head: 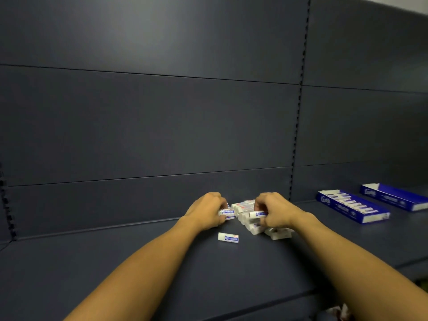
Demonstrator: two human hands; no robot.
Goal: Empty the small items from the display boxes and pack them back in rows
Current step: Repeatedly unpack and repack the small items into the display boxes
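Two bare arms reach out over a dark shelf (139, 262). One small white eraser (228, 237) lies alone on the shelf, just in front of the hands. The left hand (205, 213) has its fingers curled around a few small erasers (227, 213) with blue labels. The right hand (273, 212) also has curled fingers, and it pinches one eraser (257, 214) by its end. Between the two hands and under the right hand sits a loose pile of erasers (244, 210), all white with blue and red marks. Farther back on the right, well apart from the pile, is a blue display box (335, 208) with one neat row of erasers inside. Behind it lies a second blue box (393, 198); I cannot tell what is in it. A dark wall panel (150, 123) stands behind the shelf.
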